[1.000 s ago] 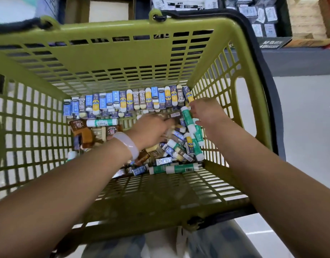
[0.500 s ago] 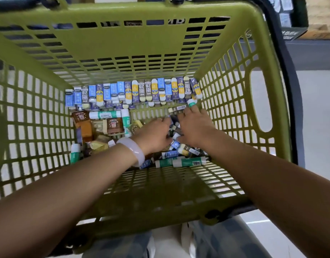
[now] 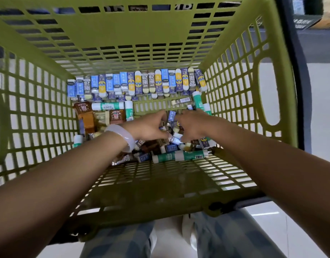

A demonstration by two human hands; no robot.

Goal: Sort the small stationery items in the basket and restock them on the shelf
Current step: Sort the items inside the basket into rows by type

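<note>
Nearest the camera, the person's checked trousers (image 3: pixel 119 243) are showing below the near rim of the olive-green slotted plastic basket (image 3: pixel 160 192). 2 bare forearms are reaching over that rim into the basket, the left one wearing a pale translucent bangle (image 3: pixel 121 135) at the wrist.

At the near right of the basket floor, 2 green-and-white glue sticks (image 3: pixel 180 156) are lying end to end beside a loose heap of small wrapped erasers (image 3: pixel 166 146). Both hands are working in that heap. The left hand (image 3: pixel 148 128) is curling its fingers down among the erasers, and the right hand (image 3: pixel 193 127) is doing the same just beside it, fingertips nearly touching; a small blue-wrapped eraser (image 3: pixel 172 116) is standing between them. Whether either hand is actually gripping a piece, I cannot tell, as the fingers are hiding it.

To the left, brown-wrapped erasers (image 3: pixel 86 116) are lying clustered, with another green-and-white glue stick (image 3: pixel 107 106) lying crosswise just beyond them.

Along the far wall, a neat row of blue, yellow and grey "2B" erasers (image 3: pixel 138 82) is standing side by side, spanning the floor from left to right.
</note>
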